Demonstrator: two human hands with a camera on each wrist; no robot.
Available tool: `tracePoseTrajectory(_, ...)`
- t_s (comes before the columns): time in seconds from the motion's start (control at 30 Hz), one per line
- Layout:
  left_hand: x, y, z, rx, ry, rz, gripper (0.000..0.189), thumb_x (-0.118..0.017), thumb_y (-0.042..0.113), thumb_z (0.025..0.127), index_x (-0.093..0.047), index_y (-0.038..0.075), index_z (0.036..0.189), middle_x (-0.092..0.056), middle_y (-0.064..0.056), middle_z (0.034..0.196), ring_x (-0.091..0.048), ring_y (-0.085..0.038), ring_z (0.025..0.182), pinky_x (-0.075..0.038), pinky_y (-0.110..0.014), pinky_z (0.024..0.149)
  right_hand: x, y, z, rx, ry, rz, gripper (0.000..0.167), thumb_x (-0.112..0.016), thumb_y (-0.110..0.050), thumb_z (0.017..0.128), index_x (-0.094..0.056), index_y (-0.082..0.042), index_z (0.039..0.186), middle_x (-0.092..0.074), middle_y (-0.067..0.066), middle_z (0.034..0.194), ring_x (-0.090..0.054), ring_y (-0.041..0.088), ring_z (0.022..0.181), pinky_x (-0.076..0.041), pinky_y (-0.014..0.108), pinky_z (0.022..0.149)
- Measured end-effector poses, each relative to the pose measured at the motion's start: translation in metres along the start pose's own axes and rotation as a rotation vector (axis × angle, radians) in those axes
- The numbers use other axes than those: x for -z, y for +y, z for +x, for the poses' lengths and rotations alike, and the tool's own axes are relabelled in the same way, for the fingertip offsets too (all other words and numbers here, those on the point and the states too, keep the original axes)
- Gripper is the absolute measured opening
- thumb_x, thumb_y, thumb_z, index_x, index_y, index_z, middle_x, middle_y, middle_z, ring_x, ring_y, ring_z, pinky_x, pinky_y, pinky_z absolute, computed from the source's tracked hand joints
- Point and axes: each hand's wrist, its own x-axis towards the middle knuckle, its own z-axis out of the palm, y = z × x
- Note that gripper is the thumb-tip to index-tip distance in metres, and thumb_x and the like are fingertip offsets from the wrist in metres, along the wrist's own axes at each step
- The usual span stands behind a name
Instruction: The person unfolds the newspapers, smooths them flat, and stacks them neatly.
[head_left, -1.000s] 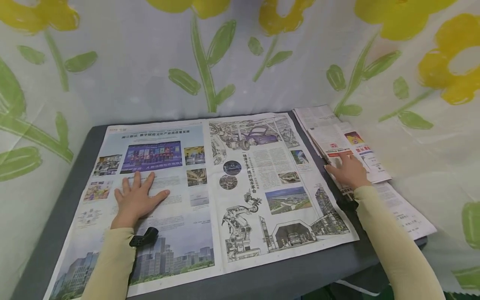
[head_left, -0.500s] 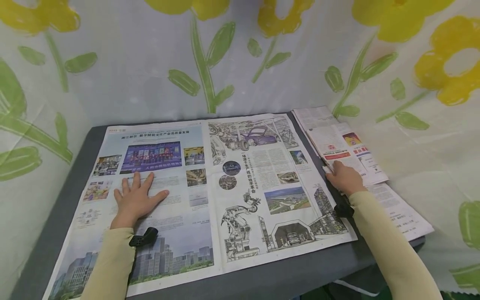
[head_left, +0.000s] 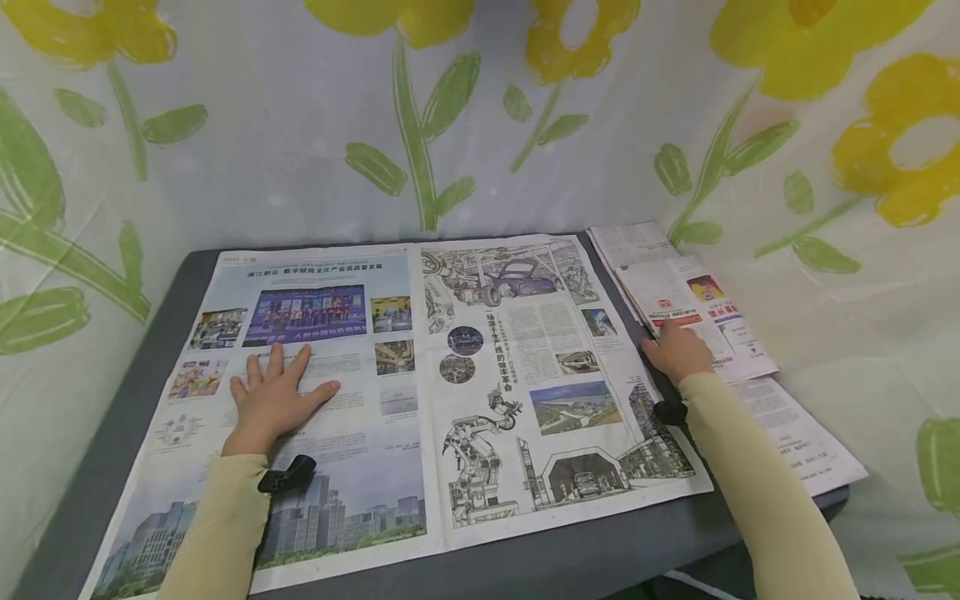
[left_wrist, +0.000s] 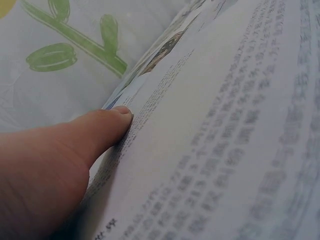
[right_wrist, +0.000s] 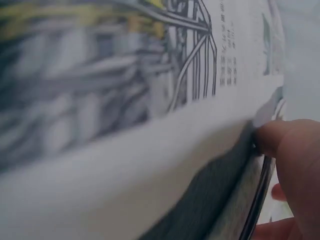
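My left hand (head_left: pixel 270 400) lies palm down with fingers spread on the left page of a spread-out newspaper (head_left: pixel 480 450). In the left wrist view its thumb (left_wrist: pixel 107 125) rests straight along the printed sheet. My right hand (head_left: pixel 678 350) is at the left edge of a stack of folded newspapers (head_left: pixel 723 333), its fingers bent over that edge. The right wrist view shows the thumb (right_wrist: pixel 272 137) close by the open newspaper's margin, over a thin dark glossy strip (right_wrist: pixel 257 200), with other fingers partly hidden below. I cannot tell whether they pinch anything.
A dark grey table (head_left: pixel 585 558) carries the papers. A white curtain (head_left: pixel 277 150) with yellow flowers and green leaves hangs behind it and at both sides. Black straps are on both wrists. A pale cable (head_left: pixel 701 586) shows below the front edge.
My right hand has slid left and slightly back toward me, its fingers drawing from the stack's top to its left edge. My left hand stays in place.
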Motion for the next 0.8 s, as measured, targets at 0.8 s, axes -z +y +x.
tracePoseTrajectory(0.8,-0.002,0.001,-0.001,-0.002,0.023,-0.001,0.104,-0.052,0.075,0.092,-0.017,0.009,0.164,0.007,-0.036,0.165,0.017,-0.065,0.147,0.011,-0.083,0.110,0.011,-0.002,0.021,0.091,0.052,-0.097,0.058,-0.054,-0.005,0.090,-0.037,0.007,0.145,-0.061,0.044,0.115,-0.062,0.062,0.100,-0.050,0.069,0.083)
